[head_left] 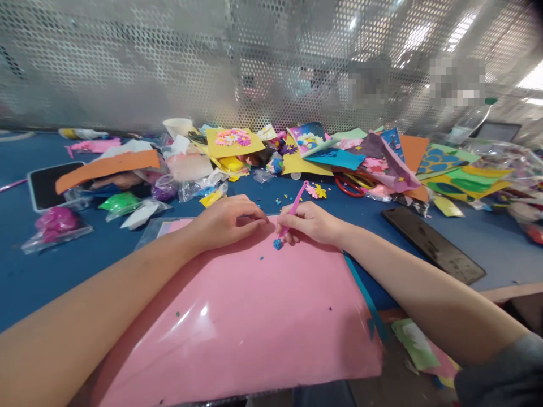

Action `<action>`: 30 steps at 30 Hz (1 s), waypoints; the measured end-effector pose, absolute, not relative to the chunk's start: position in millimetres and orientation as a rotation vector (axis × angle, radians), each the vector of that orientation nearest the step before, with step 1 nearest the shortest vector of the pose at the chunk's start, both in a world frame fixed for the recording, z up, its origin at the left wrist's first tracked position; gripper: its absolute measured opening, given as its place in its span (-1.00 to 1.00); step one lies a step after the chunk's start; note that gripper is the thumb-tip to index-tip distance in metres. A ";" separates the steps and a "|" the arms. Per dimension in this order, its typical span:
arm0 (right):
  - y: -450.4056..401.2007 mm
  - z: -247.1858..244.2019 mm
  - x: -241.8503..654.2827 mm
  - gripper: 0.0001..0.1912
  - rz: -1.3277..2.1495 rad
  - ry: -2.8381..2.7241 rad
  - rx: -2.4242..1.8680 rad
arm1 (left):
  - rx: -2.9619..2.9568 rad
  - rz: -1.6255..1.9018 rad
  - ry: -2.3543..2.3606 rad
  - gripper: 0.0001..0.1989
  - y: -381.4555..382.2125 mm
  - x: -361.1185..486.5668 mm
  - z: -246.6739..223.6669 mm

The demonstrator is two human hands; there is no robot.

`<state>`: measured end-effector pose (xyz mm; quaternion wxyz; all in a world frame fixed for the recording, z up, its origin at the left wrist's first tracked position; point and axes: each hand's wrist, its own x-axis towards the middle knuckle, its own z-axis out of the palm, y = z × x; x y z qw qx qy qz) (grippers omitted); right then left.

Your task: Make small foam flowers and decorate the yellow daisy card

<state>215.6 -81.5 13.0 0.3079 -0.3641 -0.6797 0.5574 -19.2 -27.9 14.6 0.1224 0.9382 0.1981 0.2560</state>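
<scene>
My right hand (309,223) grips a slim pink plastic tool (299,199) like a pen, its upper end slanting up and away. Just below those fingers, a small blue crumbly lump (277,243) is at the tool's lower end; whether it is stuck to the tip I cannot tell. My left hand (231,221) lies palm down at the far edge of a pink sheet (263,322) under clear plastic, thumb and fingers apart and holding nothing. A tiny blue crumb (262,258) sits on the sheet between the hands.
Pink and yellow flower pieces (316,191) lie beyond my right hand. Coloured papers (235,141) and bagged clay (57,223) crowd the back and left of the blue table (25,282). A dark phone (432,243) lies right, near my forearm. A perforated metal panel (127,68) rises behind.
</scene>
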 end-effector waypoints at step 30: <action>-82.4 12.8 215.1 -0.68 1.390 -1.915 -0.969 | 2.733 0.713 0.572 -0.74 -27.0 -19.9 13.1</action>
